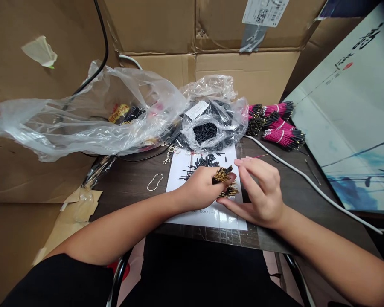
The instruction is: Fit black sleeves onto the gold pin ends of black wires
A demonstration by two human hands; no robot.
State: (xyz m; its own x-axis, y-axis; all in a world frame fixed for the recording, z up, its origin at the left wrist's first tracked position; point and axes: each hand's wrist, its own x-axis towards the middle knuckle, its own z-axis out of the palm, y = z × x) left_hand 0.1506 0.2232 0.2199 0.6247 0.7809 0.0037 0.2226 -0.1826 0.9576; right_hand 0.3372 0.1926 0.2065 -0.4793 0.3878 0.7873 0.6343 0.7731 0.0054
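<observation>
Gripping a bundle of gold-tipped pins (pixel 223 175), the left hand (pixel 200 189) is closed above the sheet (pixel 208 219) at the table's (pixel 284 187) front edge. The right hand (pixel 264 194) is beside it, thumb and fingers parted; whether it touches is unclear. Pink bundles (pixel 280 123) lie toward the back right corner.

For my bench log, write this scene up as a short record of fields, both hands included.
Left hand: gripping a bundle of gold-tipped pieces
Right hand: fingers spread close to the bundle; contact unclear
Under the hands: printed white sheet on a dark table
On the sheet: loose black pieces
Behind the sheet: open clear bag with more black pieces inside
Back right: pink bundles with black ends, bound with white ties
</observation>
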